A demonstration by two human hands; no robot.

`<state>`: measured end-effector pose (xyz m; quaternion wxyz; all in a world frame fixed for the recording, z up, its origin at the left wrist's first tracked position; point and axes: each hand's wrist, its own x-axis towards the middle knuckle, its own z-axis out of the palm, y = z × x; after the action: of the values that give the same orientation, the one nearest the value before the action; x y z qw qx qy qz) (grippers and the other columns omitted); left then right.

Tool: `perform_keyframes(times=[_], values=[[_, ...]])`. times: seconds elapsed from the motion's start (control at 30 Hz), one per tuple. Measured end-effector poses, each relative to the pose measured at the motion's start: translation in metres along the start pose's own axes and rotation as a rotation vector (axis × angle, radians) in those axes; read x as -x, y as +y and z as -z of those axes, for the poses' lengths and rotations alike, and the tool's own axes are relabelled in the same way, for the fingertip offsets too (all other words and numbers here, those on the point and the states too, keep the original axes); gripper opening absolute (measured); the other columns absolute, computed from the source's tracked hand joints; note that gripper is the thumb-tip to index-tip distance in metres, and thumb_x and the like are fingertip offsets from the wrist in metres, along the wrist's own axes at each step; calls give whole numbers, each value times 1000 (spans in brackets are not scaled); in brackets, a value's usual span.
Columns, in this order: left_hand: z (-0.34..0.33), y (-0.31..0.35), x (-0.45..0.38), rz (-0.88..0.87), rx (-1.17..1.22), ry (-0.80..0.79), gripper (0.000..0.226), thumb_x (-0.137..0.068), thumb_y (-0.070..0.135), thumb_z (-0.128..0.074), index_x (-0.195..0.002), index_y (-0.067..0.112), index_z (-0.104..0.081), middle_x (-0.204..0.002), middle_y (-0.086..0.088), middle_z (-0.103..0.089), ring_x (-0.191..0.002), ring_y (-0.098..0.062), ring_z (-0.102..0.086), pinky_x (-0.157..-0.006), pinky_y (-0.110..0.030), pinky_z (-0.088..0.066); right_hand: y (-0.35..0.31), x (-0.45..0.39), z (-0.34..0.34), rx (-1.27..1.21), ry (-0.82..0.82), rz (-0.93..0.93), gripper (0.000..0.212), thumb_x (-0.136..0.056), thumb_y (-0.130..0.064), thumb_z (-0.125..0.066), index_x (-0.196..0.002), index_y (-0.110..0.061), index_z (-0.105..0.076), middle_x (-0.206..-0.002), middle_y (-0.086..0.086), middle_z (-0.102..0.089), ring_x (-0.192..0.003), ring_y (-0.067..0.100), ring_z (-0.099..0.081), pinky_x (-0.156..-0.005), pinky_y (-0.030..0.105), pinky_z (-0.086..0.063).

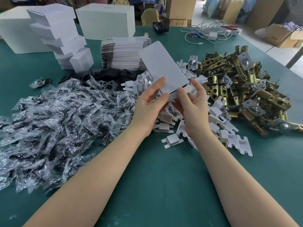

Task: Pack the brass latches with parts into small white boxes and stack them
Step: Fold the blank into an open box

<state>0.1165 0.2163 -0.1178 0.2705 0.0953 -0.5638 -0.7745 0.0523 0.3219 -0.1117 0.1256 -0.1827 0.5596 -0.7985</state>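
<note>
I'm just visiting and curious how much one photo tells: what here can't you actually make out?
Head view only:
- Inside of the small white box: hidden by its own panel, held by left hand and right hand.
- Contents of the clear plastic packets: dark pieces, too small and glare-covered.
- Packet pile's left side: cut off by the frame edge.
- Lower brass latches: buried under others.

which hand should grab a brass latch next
Right, probably. The right hand is on the side of the small white box nearest the brass latch pile. The left hand already has a grip on the box and would have to cross over.
</note>
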Motion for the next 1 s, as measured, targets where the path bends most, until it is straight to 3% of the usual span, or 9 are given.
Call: perform_keyframes(times=[0.17,0.27,0.37,0.5,0.6,0.67,0.8,0.93,1.0], values=[[-1,1,5,-155,-329,-69,78,-88,29,-71,-153,39,-28,-152,15,-38,-136,-2,-45,-107,-27,-46,-6,-1,-2,-49,26,-2,28,-98,-21,-60,-120,-27,-45,-87,1,-75,-93,18,-72,-84,37,-59],[2,-2,4,-291,-805,97,113,-75,53,-78,-155,38,1,-163,-16,10,-154,-29,1,-121,-56,-20,-10,-5,4,16,45,21,20,-99,-24,-58,-110,-33,-45,-87,-8,-76,-86,11,-72,-71,32,-59],[8,0,4,-491,-1268,240,113,-71,74,-67,-156,32,-4,-153,-34,21,-144,-47,17,-113,-67,12,-9,-6,6,81,36,38,24,-99,-25,-58,-120,-31,-50,-90,-7,-77,-90,16,-73,-81,45,-60],[10,-2,3,-495,-1373,399,107,-77,65,-69,-159,23,-15,-147,-38,26,-139,-52,24,-110,-55,24,-8,-4,5,160,60,88,39,-100,-26,-56,-138,-16,-51,-95,-9,-76,-95,14,-72,-83,37,-60],[13,-6,3,-521,-1540,314,108,-79,54,-78,-160,22,-14,-155,-29,19,-143,-43,20,-109,-50,25,-6,-2,5,263,63,132,41,-99,-25,-58,-138,-13,-54,-92,5,-75,-83,9,-67,-76,33,-58],[15,-6,2,-603,-1604,243,109,-77,43,-83,-159,23,-14,-162,-25,-2,-149,-41,7,-113,-49,20,-3,-1,2,343,25,153,40,-98,-24,-59,-137,-15,-56,-88,11,-71,-73,8,-59,-68,30,-53],[16,-4,0,-627,-1550,200,107,-66,35,-89,-153,21,-28,-141,-7,-51,-141,-35,-38,-119,-52,-3,5,4,-4,377,6,176,38,-97,-23,-61,-135,-17,-59,-80,-4,-71,-68,2,-56,-64,21,-49],[16,-3,-1,-614,-1500,223,99,-59,28,-93,-146,18,-45,-127,-10,-56,-123,-33,-49,-115,-56,-28,10,9,-8,393,52,219,36,-98,-24,-59,-134,-17,-60,-99,-21,-68,-80,15,-63,-67,9,-45],[13,-5,1,-603,-1513,253,100,-56,27,-94,-144,21,-46,-127,-9,-56,-121,-31,-48,-114,-54,-27,14,10,-10,405,63,213,36,-99,-24,-57,-134,-20,-59,-67,-18,-67,-56,9,-53,-55,10,-37]])
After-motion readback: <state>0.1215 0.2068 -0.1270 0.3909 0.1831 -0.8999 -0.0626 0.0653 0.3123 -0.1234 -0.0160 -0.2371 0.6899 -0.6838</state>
